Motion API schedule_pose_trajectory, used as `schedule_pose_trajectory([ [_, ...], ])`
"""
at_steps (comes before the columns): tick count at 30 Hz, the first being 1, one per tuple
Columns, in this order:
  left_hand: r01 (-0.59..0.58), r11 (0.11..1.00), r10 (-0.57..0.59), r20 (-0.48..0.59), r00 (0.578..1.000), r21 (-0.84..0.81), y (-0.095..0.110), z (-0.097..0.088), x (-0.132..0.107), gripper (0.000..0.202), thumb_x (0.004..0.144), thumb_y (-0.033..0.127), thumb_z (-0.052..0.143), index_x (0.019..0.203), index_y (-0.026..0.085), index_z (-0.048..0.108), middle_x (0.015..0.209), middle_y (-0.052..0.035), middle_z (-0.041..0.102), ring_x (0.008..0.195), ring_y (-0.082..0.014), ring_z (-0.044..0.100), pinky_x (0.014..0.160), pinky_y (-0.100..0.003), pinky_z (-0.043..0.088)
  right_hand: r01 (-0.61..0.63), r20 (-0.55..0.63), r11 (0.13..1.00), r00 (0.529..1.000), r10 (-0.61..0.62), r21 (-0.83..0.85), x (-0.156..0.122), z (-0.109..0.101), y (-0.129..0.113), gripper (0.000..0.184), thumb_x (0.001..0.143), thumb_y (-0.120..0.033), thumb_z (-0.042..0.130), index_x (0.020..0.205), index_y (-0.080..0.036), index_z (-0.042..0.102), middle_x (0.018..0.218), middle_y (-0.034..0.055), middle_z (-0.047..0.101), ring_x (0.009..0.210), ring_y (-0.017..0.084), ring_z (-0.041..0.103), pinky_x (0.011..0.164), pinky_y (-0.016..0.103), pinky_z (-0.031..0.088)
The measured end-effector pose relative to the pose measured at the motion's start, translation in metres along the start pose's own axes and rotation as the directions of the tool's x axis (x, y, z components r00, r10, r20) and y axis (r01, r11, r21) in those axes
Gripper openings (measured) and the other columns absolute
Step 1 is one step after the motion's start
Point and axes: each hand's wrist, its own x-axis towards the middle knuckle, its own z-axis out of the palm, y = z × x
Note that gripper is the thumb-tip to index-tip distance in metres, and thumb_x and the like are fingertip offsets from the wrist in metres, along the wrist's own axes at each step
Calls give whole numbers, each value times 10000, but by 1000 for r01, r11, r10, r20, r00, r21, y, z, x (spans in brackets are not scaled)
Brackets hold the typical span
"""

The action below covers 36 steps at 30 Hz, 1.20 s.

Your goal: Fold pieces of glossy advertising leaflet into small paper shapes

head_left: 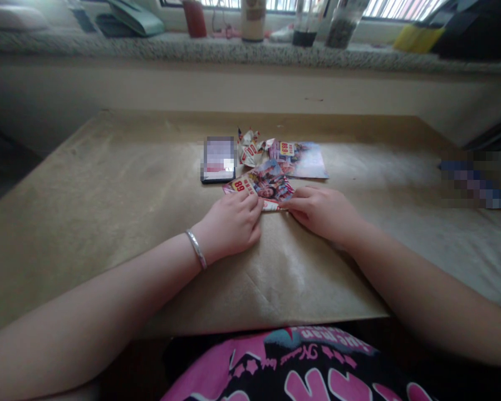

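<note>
A printed paper sheet (271, 186), folded at its near edge, lies on the table between my hands. My left hand (234, 223), a silver bangle on its wrist, rests on the sheet's left near part with fingers bent and close together. At the right near corner, my right hand (323, 214) pinches the paper between thumb and fingers. Just beyond lies a second printed sheet (309, 160), partly covered by the first. A crumpled or folded paper piece (249, 150) stands beside it, near a phone (219, 160) with its screen lit.
A gold-brown cover (121, 223) spreads over the table. At the far right lies a blurred, dark blue item (476, 181). Behind the table runs a speckled stone sill (217, 53) with bottles, a red container (194, 19) and a yellow item (417, 38) on it.
</note>
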Motion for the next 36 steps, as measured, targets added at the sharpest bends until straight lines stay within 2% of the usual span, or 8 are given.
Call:
schedule_pose_trajectory([
  [8,23,1000,-23,1,1000,-20,1,-1,-1,464,925,344,419,1316,117,524,1157,-157,587,1055,-293,549,910,-406,460,0,8,996,1000,-1,89,-5,-2,13,250,899,-237,530,983,-283,762,963,22,721,826,177,651,674,277,416],
  [11,33,999,-33,9,999,-25,2,-1,-1,463,920,347,424,1311,122,529,1170,-153,581,1075,-301,544,921,-406,456,-38,10,993,999,37,109,-7,-4,20,246,889,-259,545,1018,-304,749,990,8,720,807,169,653,641,271,414],
  [15,52,998,-52,6,999,-37,2,0,-2,460,928,339,412,1314,119,529,1186,-159,580,1084,-302,547,921,-408,460,-88,6,980,996,89,178,-8,-3,25,246,876,-266,558,1050,-278,731,946,23,716,742,155,638,625,265,428],
  [19,48,998,-48,2,999,-48,3,0,-2,460,939,335,395,1320,114,529,1219,-159,572,1114,-300,541,960,-409,452,4,-55,986,998,5,166,-5,3,22,235,884,-247,546,1026,-244,734,948,44,716,877,202,642,735,295,454],
  [21,44,998,-44,-6,999,-46,3,1,-2,469,940,333,398,1326,102,528,1263,-163,557,1144,-300,533,985,-404,444,32,-67,983,998,-20,182,-3,5,19,231,892,-231,533,988,-220,743,941,57,713,878,202,639,764,299,456],
  [24,33,999,-34,-30,999,-42,4,3,-2,493,941,349,404,1334,77,524,1304,-171,544,1177,-302,519,997,-396,443,26,-62,977,998,-13,213,-2,6,16,230,893,-207,526,921,-194,754,927,72,709,830,183,634,761,288,457],
  [30,9,998,-11,-25,1000,-56,2,4,-2,511,953,371,384,1331,53,517,1230,-175,588,1152,-302,525,963,-404,461,23,-39,973,999,-14,230,-2,5,15,249,901,-205,515,895,-189,764,922,78,710,835,182,631,769,292,458],
  [36,-3,998,0,-40,999,-56,1,3,-1,477,946,369,410,1327,106,523,1195,-156,595,1104,-279,533,955,-391,439,-7,-28,973,1000,13,229,-2,4,15,244,892,-204,529,941,-212,767,920,73,704,839,178,635,770,287,458],
])
